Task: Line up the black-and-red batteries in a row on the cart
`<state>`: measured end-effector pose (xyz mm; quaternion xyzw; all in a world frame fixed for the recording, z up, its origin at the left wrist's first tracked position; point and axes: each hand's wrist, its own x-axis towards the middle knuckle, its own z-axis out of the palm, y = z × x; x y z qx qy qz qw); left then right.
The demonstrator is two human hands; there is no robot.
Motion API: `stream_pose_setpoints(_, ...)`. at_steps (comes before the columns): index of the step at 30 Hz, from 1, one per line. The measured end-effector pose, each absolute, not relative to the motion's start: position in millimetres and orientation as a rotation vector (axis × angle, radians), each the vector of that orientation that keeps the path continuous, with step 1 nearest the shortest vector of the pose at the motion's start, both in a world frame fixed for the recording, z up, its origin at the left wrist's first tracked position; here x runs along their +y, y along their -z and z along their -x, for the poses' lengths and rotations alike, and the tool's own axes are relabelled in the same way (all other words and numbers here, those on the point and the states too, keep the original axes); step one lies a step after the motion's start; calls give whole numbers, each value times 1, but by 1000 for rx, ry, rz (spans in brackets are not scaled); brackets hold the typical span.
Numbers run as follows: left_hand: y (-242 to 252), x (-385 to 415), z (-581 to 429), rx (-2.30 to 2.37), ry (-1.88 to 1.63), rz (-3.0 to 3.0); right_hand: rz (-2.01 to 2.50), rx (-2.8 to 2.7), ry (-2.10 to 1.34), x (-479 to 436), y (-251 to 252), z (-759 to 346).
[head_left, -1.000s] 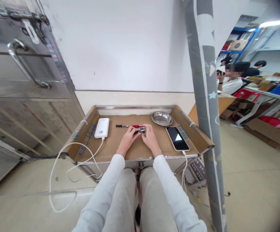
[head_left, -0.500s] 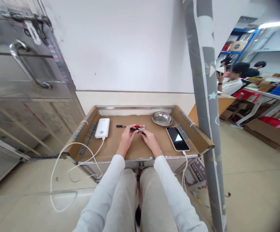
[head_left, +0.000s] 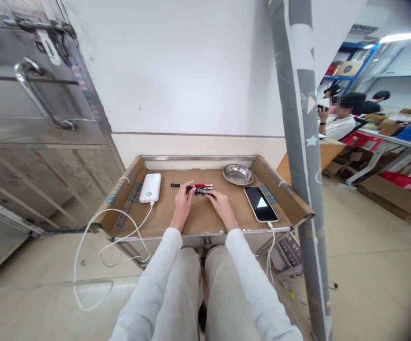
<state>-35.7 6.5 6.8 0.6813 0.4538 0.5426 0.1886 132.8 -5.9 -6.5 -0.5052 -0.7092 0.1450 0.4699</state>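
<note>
My left hand (head_left: 183, 204) pinches the left part of a slim black pen (head_left: 201, 191) above the brown cardboard surface (head_left: 205, 220). At the pen's other end, the fingertips of my right hand (head_left: 221, 204) are closed on it. Small details of that right end are too fine to make out. Just behind the held pen lies a red pen (head_left: 203, 185) with a pale end. Another black stick, likely a pen (head_left: 175, 185), lies left of it, partly hidden by my left fingers.
A white power bank (head_left: 150, 188) with a cable lies left. On the right are a round metal dish (head_left: 237, 174) and a plugged-in phone (head_left: 261, 204). Raised cardboard edges border the tabletop, and a wrapped grey pole (head_left: 303, 156) stands right. People sit farther back.
My hands have drawn slightly apart, the left one shifting left. More of the black pen now shows between them. The items on the tabletop have stayed put.
</note>
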Motion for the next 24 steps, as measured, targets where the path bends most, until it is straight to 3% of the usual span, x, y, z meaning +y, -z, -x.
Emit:
stream_pose_setpoints(10,-2,14,34,1162,-1230,-2169,1299,-1648,-198,-9,5,-137)
stream_pose_setpoints(16,8,28,31,1177,-1037,-2363,1265,-1785,-281,-10,5,-135)
stream_pose_setpoints(24,13,29,30,1252,-1092,-2442,1289,-1829,-270,-4,14,-135)
